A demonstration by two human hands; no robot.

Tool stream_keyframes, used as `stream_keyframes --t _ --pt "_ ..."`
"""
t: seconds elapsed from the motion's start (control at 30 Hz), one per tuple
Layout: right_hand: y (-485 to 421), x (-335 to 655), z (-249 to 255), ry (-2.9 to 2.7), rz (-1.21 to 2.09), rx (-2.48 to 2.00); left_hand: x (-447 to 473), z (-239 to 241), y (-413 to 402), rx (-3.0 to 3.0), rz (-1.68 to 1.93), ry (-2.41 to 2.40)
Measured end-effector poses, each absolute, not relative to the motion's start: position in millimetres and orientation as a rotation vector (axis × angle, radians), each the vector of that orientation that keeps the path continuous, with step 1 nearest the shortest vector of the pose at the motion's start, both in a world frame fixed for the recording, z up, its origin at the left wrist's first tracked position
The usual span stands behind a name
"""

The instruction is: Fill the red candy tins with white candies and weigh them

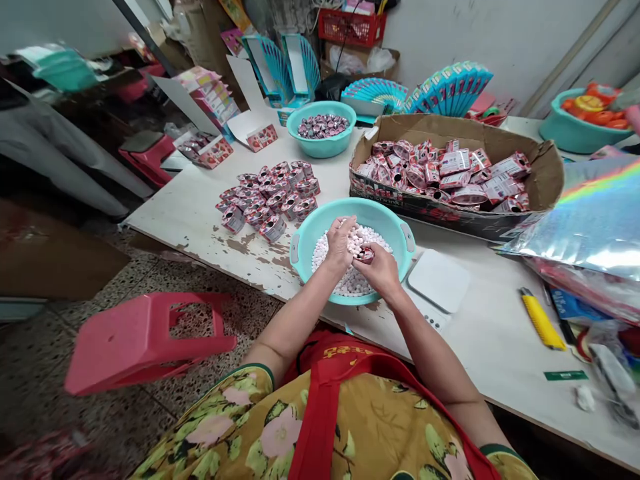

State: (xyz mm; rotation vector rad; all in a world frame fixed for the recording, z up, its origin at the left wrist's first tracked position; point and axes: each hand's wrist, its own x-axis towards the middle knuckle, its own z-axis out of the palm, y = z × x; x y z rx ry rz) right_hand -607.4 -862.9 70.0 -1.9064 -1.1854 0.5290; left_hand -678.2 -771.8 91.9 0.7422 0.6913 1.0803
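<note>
Both hands are over a turquoise basin point(300, 267) with a bed of small round white candies point(353, 287) in it. My left hand point(340, 243) is cupped, fingers curled around a heap of the candies. Right beside it, my right hand point(381, 268) grips a small red-and-pink printed packet point(367, 255), mostly hidden by the fingers. The candies in my left hand lie close against the packet's upper side. On the table to the left stand rows of similar printed packets point(270, 193) with dark round openings on top.
Behind the basin on the right, a cardboard box point(543, 167) holds many printed packets. A white scale point(440, 280) stands right of the basin, a yellow cutter point(543, 320) farther right. Another turquoise bowl point(323, 148) stands behind. A red stool point(115, 340) is at left.
</note>
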Motion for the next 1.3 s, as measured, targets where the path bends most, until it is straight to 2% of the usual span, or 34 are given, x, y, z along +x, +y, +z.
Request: stream_keyframes --t 0.83,1.0,1.3 --pt "-862.5 -583.4 75.5 -1.167 0.518 -1.799 -654.0 105.3 -773.9 0.747 1.07 0.613" --pt "-861.8 -578.7 71.2 -1.069 0.657 -1.74 -650.4 108.7 -774.3 0.795 1.086 0.609" --pt "-864.4 -579.6 75.8 -1.04 0.635 -1.733 -647.6 109.9 -774.4 0.869 1.048 0.592"
